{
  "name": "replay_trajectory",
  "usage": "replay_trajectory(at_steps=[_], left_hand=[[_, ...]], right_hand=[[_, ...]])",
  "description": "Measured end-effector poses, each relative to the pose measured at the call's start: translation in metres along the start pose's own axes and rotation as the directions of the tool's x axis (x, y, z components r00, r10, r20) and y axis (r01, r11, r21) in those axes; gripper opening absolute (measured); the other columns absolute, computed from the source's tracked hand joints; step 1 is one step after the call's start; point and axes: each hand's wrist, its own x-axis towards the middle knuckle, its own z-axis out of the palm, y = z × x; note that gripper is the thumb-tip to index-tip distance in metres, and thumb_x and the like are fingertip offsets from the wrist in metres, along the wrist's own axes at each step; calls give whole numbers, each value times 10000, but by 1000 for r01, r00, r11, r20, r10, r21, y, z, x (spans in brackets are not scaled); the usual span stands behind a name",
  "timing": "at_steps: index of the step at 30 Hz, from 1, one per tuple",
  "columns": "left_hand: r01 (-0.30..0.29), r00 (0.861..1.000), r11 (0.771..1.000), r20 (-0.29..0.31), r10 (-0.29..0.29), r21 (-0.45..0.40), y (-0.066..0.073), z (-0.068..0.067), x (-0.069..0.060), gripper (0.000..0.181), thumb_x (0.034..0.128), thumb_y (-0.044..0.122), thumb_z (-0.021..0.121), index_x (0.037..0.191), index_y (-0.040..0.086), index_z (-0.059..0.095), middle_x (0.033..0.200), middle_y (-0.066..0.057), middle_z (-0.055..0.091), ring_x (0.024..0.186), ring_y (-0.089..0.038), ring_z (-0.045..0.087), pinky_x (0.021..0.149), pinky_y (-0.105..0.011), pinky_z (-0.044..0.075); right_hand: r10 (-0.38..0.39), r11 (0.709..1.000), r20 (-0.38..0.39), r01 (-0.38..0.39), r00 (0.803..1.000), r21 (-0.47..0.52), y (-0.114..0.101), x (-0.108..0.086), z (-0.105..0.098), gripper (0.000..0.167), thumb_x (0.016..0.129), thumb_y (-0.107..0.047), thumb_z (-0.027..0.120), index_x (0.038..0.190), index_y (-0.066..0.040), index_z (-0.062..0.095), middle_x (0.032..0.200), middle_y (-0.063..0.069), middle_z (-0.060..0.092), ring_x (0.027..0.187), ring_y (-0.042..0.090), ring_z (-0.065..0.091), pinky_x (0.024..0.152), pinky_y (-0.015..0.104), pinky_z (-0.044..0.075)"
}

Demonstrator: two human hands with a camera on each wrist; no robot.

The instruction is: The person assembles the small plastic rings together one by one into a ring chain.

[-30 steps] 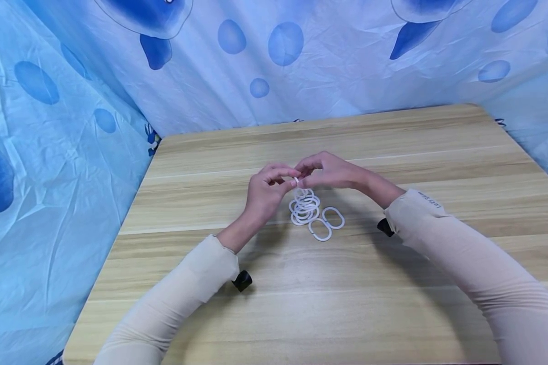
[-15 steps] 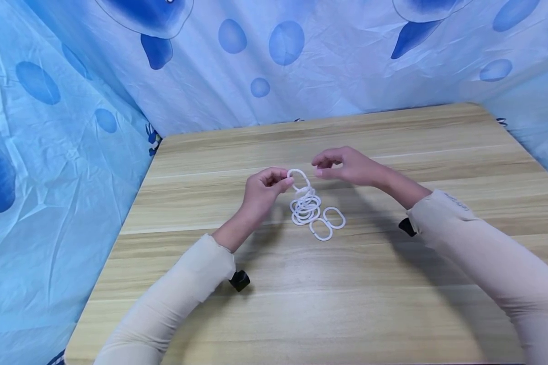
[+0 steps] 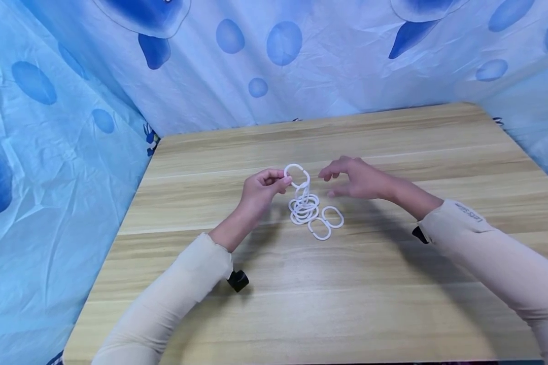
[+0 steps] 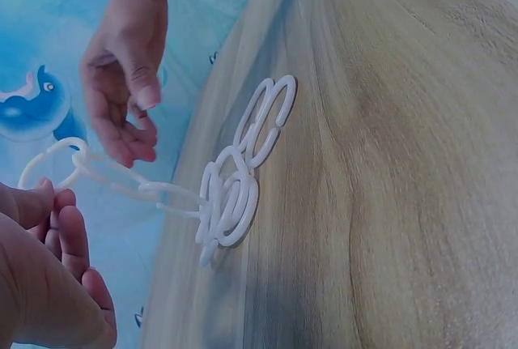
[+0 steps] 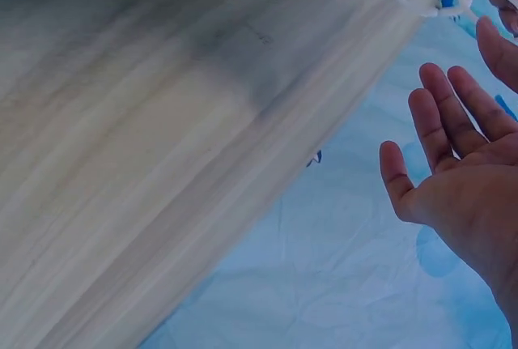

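My left hand (image 3: 261,191) pinches a white plastic ring link (image 3: 308,177) between thumb and fingers, holding it above the table. From it more links (image 4: 113,172) hang as a short chain, running down to a loose heap of white links (image 3: 304,212). Two oval links (image 3: 319,239) lie flat at the heap's near right side; whether they are joined to it I cannot tell. To the right of the raised link, my right hand (image 3: 361,180) hovers with nothing in it. Its fingers (image 5: 437,122) are spread and relaxed in the right wrist view.
The links lie on a wood-grain table (image 3: 301,304). A blue curtain (image 3: 255,61) with printed sea creatures and bubbles hangs along the table's back and left sides. Below each sleeve cuff sits a small black device (image 3: 238,280).
My right hand has let go of the link and drawn away to the right, its fingers spreading. The left hand keeps its pinch, and the link now stands up higher, with links trailing below.
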Motion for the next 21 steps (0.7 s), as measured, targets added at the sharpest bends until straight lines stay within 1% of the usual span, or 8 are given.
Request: replay_trajectory(at_steps=[2, 3, 7, 8, 12, 14, 18, 21], left_hand=[[4, 1000, 1000, 1, -4, -8, 1, -1, 0, 166, 864, 129, 729, 982, 25, 676, 821, 13, 663, 717, -117, 593, 921, -451, 469], [5, 1000, 1000, 0, -5, -12, 0, -1, 0, 170, 864, 130, 729, 985, 24, 674, 817, 16, 660, 716, -117, 592, 926, -459, 462], [14, 1000, 1000, -7, -15, -23, 1, -2, 0, 165, 865, 121, 726, 985, 23, 669, 804, 26, 653, 707, -111, 590, 874, -385, 482], [16, 1000, 1000, -8, -16, -24, 1, -1, 0, 163, 865, 119, 725, 986, 24, 669, 802, 28, 652, 705, -111, 590, 865, -373, 481], [19, 1000, 999, -5, -19, -33, 0, -1, 2, 168, 864, 120, 727, 987, 23, 669, 796, 28, 648, 703, -111, 588, 880, -387, 470], [18, 1000, 999, -3, -18, -36, 0, -1, 2, 171, 864, 123, 728, 989, 24, 668, 796, 27, 644, 707, -114, 587, 884, -390, 465], [21, 1000, 999, -4, -21, -33, 0, -2, 2, 168, 865, 129, 727, 984, 28, 664, 800, 25, 638, 718, -117, 588, 844, -327, 467], [23, 1000, 999, -6, -24, -34, 0, -2, 2, 159, 866, 126, 726, 977, 31, 663, 798, 24, 635, 720, -118, 588, 865, -350, 463]], right_hand=[[-12, 999, 12, 12, 1000, -48, 1, -3, 3, 447, 754, -85, 804, 1174, -46, 657, 1044, 122, 653, 1022, 296, 536, 907, 504, 356], [-18, 997, 21, 19, 1000, -72, 1, -5, 5, 461, 741, -100, 815, 1171, -50, 659, 1039, 114, 651, 1018, 286, 531, 899, 505, 347], [-43, 988, 59, 51, 997, -149, 4, -11, 14, 523, 697, -161, 845, 1173, -55, 659, 1025, 84, 648, 1024, 268, 524, 857, 510, 334], [-42, 987, 68, 52, 997, -155, 4, -13, 16, 534, 684, -168, 852, 1171, -59, 661, 1027, 80, 645, 1028, 269, 521, 859, 522, 326], [-43, 977, 95, 62, 995, -205, 4, -17, 24, 582, 647, -240, 870, 1170, -82, 669, 1072, 72, 629, 1077, 290, 522, 886, 575, 326], [-38, 970, 107, 63, 994, -233, 3, -18, 27, 610, 627, -282, 878, 1171, -96, 673, 1097, 66, 613, 1091, 291, 518, 897, 580, 327], [-41, 959, 126, 74, 991, -275, 2, -20, 33, 642, 610, -323, 884, 1180, -115, 675, 1094, 45, 592, 1053, 245, 510, 879, 517, 334], [-62, 955, 122, 94, 991, -280, 4, -22, 38, 642, 606, -313, 887, 1182, -119, 679, 1050, 29, 577, 992, 200, 501, 834, 463, 331]])
